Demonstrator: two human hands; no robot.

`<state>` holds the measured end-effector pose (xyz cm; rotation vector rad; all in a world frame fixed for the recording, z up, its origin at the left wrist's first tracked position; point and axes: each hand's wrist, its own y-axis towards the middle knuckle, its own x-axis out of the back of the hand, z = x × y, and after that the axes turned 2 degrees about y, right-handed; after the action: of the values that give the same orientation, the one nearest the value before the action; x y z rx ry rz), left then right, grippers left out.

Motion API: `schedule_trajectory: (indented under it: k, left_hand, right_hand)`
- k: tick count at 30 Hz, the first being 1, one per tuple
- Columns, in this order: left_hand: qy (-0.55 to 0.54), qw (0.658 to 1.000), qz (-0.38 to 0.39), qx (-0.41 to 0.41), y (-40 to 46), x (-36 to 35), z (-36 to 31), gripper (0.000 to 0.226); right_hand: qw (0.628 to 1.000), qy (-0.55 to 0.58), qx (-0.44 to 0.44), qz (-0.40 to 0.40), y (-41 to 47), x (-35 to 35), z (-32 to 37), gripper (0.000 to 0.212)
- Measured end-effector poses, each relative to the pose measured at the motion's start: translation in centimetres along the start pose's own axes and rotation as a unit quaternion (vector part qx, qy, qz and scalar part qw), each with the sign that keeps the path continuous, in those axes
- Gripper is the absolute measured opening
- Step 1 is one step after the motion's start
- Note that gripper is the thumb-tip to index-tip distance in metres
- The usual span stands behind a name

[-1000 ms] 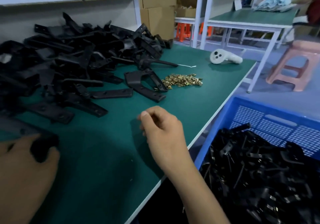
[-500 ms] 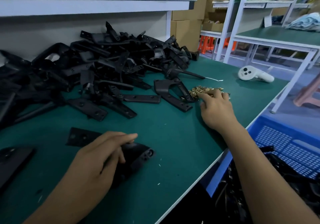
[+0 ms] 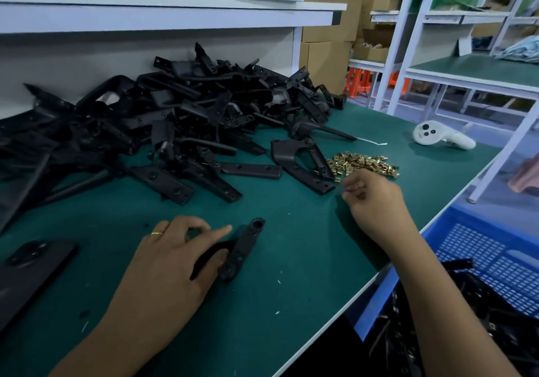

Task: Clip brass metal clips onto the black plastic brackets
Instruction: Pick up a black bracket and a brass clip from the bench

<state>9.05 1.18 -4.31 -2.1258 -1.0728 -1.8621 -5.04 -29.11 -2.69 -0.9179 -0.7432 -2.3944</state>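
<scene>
On the green mat my left hand (image 3: 175,257) grips a black plastic bracket (image 3: 243,246) between thumb and fingers, with the index finger stretched out over it. The bracket stands on its edge with its round end pointing away from me. A heap of brass clips (image 3: 363,165) lies further right. Just in front of that heap is my right hand (image 3: 376,201), with fingers curled and fingertips pinched together on a small clip that is mostly hidden. A single bracket (image 3: 300,160) lies left of the clips.
A big pile of black brackets (image 3: 189,119) fills the back left under a white shelf (image 3: 175,14). A white controller (image 3: 443,138) lies at the far right. Past the table edge, a blue crate (image 3: 481,257) holds black parts. A flat black piece (image 3: 26,265) lies at the left.
My right hand reached into the clip heap and has drawn back a little with its fingers pinched. My left hand has turned the bracket up onto its edge. My view has swung left and up.
</scene>
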Motion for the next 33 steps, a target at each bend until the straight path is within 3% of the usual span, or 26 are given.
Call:
schedule_trajectory:
  k: [4,11,16,19,21,24,27,30,33]
  left_hand:
    - [0.032,0.999,0.026,-0.001,0.1,0.2,-0.3,0.053]
    - [0.083,0.993,0.078,-0.008,-0.1,0.8,-0.9,0.057]
    - [0.069,0.996,0.048,-0.018,0.7,0.4,-0.5,0.053]
    - [0.017,1.000,0.017,-0.008,1.1,0.5,0.0,0.051]
    - [0.001,1.000,0.010,-0.024,0.8,0.5,0.1,0.056]
    - [-0.043,0.997,0.014,-0.057,0.2,0.9,-0.1,0.060]
    - [-0.069,0.995,0.012,-0.069,-0.1,1.6,0.0,0.064]
    - [-0.064,0.995,0.028,-0.074,0.0,1.4,0.1,0.064]
    - [-0.065,0.995,0.031,-0.069,-0.1,1.1,0.2,0.065]
  right_hand:
    - [0.994,0.087,0.027,0.064,-4.5,-1.6,3.2,0.020]
    - [0.997,0.068,0.016,0.014,-6.9,-2.7,4.2,0.012]
    - [0.993,0.080,0.080,0.026,-7.8,-2.9,5.2,0.003]
    - [0.985,0.148,0.078,0.050,-8.5,-2.8,5.6,0.013]
    - [0.964,0.248,0.050,0.087,-9.4,-3.0,6.2,0.018]
    - [0.893,0.430,0.013,0.133,-10.2,-3.5,7.4,0.017]
    - [0.839,0.517,-0.006,0.169,-10.1,-4.0,8.0,0.013]
    - [0.833,0.527,0.002,0.169,-10.0,-4.0,7.9,0.012]
    - [0.855,0.498,0.022,0.142,-10.1,-4.0,7.6,0.016]
